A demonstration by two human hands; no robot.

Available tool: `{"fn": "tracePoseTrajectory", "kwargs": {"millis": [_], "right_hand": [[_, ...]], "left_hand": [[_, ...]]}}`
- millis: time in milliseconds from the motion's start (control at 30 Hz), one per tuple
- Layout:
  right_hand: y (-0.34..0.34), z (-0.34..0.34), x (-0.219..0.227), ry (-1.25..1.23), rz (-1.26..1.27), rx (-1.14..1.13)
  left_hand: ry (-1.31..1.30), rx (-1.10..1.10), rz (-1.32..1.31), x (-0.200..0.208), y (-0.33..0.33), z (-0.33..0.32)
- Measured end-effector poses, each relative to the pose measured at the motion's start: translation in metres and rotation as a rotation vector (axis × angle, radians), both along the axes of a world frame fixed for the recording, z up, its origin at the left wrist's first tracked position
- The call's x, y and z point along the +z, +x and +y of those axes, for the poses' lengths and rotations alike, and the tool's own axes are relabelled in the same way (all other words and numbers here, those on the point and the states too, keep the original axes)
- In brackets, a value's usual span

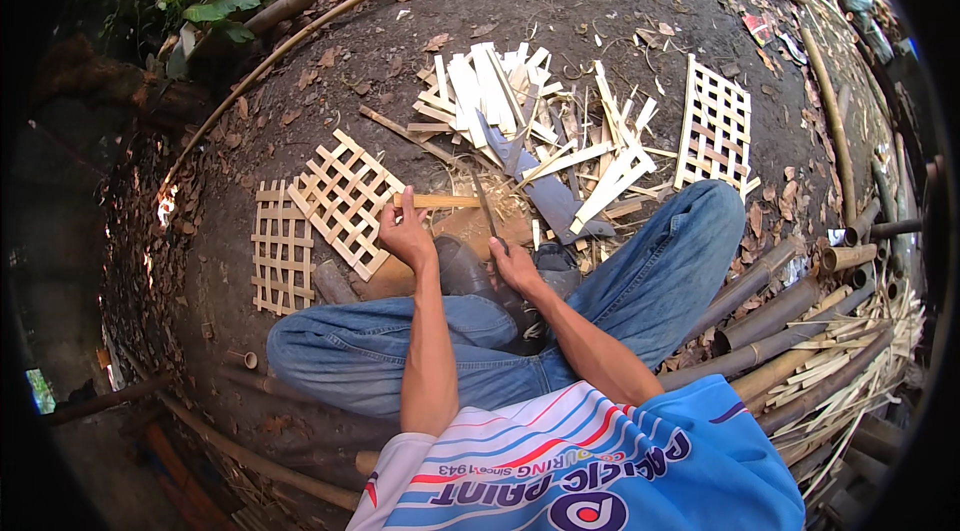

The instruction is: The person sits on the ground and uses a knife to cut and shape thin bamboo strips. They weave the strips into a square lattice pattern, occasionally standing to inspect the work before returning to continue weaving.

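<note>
My left hand (405, 233) is closed around one end of a flat bamboo strip (442, 201), which points across to the right. In my right hand (515, 266) is the handle of a long knife (484, 199). Its dark blade stands upright in the picture and meets the strip's right end; whether it has cut in, I cannot tell. Wood shavings (508, 203) lie on the ground around the blade. Just left of my left hand is a woven bamboo lattice (345, 193), overlapping a second lattice (280, 249).
Pale split strips (480, 86) are heaped ahead, with more scattered slats (618, 176) to their right. A grey flat piece (550, 199) lies among them. Another lattice (714, 126) is at the right, beyond my bent knee. Bamboo poles (765, 316) and shavings are stacked at the lower right.
</note>
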State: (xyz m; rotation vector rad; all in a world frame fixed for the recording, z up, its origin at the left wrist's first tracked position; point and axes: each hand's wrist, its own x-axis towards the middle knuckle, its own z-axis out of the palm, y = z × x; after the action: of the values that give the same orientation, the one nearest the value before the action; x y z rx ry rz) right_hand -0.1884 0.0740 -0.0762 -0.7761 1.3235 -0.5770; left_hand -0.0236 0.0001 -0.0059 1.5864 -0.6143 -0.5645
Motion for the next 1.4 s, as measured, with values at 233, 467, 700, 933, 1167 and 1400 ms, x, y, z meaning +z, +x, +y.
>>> {"fn": "tracePoseTrajectory", "kwargs": {"millis": [233,467,700,933,1167,1400], "right_hand": [[0.004,0.003,0.021,-0.386,0.340,0.075],[0.017,-0.001,0.080,-0.245,0.071,0.150],[0.019,0.017,0.041,-0.398,0.299,0.111],[0.012,0.006,0.044,-0.295,0.305,0.164],[0.013,0.016,0.049,-0.388,0.425,0.229],[0.009,0.015,0.043,-0.455,0.442,0.218]], "left_hand": [[0.177,-0.135,-0.303,0.010,-0.009,0.004],[0.212,-0.171,-0.451,0.006,-0.010,0.011],[0.308,-0.168,-0.572,0.009,-0.009,0.007],[0.287,-0.190,-0.484,0.017,-0.011,-0.003],[0.285,-0.178,-0.553,0.001,0.000,0.004],[0.287,-0.168,-0.685,-0.011,0.010,0.000]]}}
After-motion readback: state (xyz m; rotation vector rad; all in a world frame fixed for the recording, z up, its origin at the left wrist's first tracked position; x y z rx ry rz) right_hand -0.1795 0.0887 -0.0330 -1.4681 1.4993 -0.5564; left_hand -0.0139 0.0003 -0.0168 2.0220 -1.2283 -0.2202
